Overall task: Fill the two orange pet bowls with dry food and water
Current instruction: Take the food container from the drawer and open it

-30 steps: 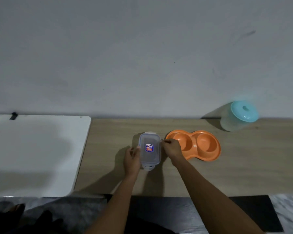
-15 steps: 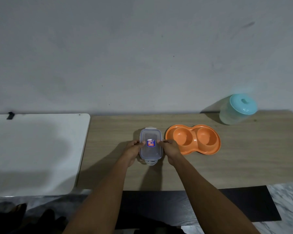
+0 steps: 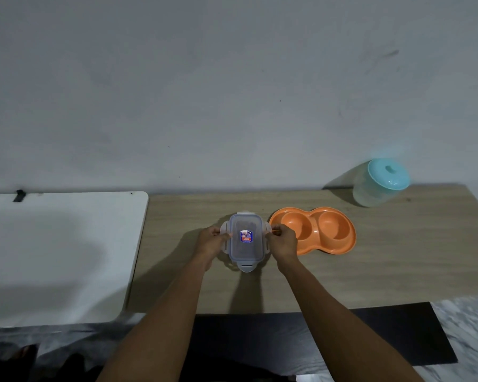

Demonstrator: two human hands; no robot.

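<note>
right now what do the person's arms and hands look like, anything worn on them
Both forearms are bare from the bottom edge of the frame up. The left hand and right hand wear no gloves; no sleeves, watch or bracelet show. Rings are too small to judge.

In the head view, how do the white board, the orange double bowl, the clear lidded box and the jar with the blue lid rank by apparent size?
Largest to smallest, as they look:
1. White board
2. Orange double bowl
3. Clear lidded box and jar with the blue lid: they look about alike, and the jar stands farther from the camera, so I do not rank them.
</note>
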